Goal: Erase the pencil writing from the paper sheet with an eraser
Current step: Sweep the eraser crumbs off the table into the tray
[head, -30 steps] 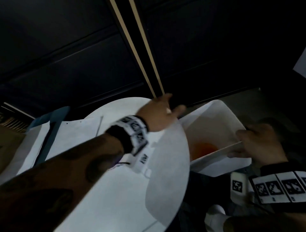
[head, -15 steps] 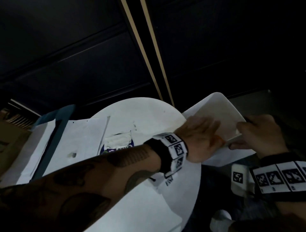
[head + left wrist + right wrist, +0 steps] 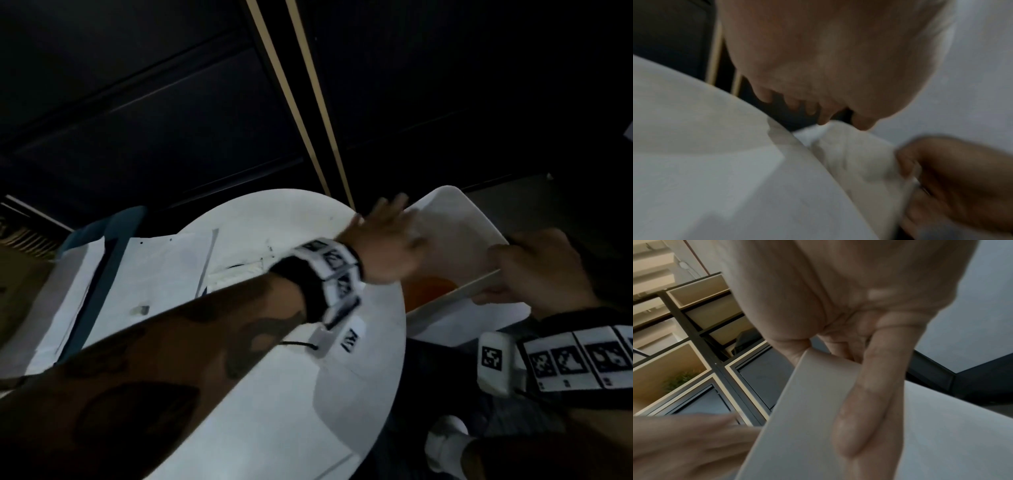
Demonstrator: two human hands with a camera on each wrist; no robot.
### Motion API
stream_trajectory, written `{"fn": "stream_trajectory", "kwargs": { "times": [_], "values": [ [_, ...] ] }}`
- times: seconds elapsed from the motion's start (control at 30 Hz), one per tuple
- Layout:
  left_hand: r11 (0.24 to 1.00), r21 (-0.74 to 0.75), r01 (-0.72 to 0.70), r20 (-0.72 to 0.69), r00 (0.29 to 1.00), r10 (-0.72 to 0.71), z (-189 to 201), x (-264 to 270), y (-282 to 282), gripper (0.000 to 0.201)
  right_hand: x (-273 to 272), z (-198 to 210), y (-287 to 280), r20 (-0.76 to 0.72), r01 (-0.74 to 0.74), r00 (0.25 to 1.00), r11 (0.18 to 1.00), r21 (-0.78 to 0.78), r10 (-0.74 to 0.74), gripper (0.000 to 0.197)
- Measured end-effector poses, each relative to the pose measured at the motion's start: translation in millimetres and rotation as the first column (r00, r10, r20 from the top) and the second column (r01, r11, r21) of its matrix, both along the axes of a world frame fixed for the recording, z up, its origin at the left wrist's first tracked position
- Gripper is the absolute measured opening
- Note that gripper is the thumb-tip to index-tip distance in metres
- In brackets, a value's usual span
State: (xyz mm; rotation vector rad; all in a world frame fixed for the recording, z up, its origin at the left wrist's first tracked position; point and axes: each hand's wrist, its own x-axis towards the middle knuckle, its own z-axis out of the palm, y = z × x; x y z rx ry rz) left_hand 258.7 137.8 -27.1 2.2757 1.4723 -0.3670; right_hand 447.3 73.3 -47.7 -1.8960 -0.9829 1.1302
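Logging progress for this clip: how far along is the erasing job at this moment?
Apparently done: the paper sheet lies aside on the table with no writing I can make out, though the view is dim. In hand: the right hand grips a white tray at the table edge while the open left hand, blurred, reaches towards it, probably brushing crumbs. Left: finishing that; no eraser is identifiable.

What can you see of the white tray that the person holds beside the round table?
The white tray looks like smooth plastic, rectangular with rounded corners and a raised rim. It is tilted, just past the edge of the round table, not lying on it. The right hand grips its near rim, thumb on top. The left hand, fingers straight, lies on its inner face. Something orange shows below it.
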Motion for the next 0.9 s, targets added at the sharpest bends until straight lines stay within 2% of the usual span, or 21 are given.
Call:
{"fn": "stream_trajectory", "kwargs": {
  "times": [0.07,0.1,0.17,0.23,0.27,0.37,0.5,0.63,0.67,0.77,0.83,0.9],
  "values": [
    [0.981,0.026,-0.193,0.169,0.968,0.187,25,-48,1,0.084,2,1,-6,-0.002,-0.004,1.000,1.000,0.006,0.004,0.017],
    [0.963,0.028,-0.269,0.170,0.950,0.260,32,-78,-5,0.094,4,1,-9,-0.009,-0.005,1.000,1.000,0.007,0.005,0.016],
    [0.946,0.019,-0.322,-0.050,0.945,0.323,36,-134,-34,0.120,6,1,-14,-0.013,0.000,1.000,1.000,0.003,0.000,0.015],
    [0.958,0.009,-0.287,-0.272,0.921,0.279,27,-172,-72,0.138,6,3,-22,0.007,0.006,1.000,1.000,-0.007,-0.006,0.016],
    [0.965,0.001,-0.261,-0.333,0.910,0.247,18,-181,-87,0.141,6,3,-26,0.027,-0.002,1.000,1.000,-0.005,0.002,0.019],
    [0.967,0.011,-0.253,-0.339,0.909,0.242,-2,-166,-125,0.145,6,5,-42,0.074,-0.016,0.997,1.000,0.003,0.015,0.027],
    [0.956,0.006,-0.293,-0.209,0.935,0.288,-19,-106,-139,0.148,0,14,-70,0.066,0.040,0.997,0.999,-0.006,-0.040,0.021],
    [0.994,-0.023,-0.109,-0.111,0.988,0.106,-30,-39,-138,0.128,-7,21,-93,0.168,0.044,0.985,0.999,0.001,-0.043,0.018],
    [0.995,-0.004,-0.098,-0.084,0.992,0.097,-25,-31,-136,0.124,-8,21,-96,0.178,0.042,0.983,0.999,0.006,-0.043,0.018],
    [0.984,0.098,-0.149,-0.070,0.985,0.156,-14,-46,-122,0.116,-5,19,-103,0.177,0.054,0.983,0.999,0.005,-0.054,0.020],
    [0.965,0.076,-0.251,-0.121,0.958,0.259,-14,-65,-111,0.123,-3,19,-105,0.165,0.052,0.985,0.999,-0.001,-0.051,0.020],
    [0.964,0.053,-0.259,-0.164,0.950,0.264,-21,-63,-110,0.130,-3,19,-104,0.169,0.043,0.985,0.999,-0.016,-0.040,0.021]
  ]
}}
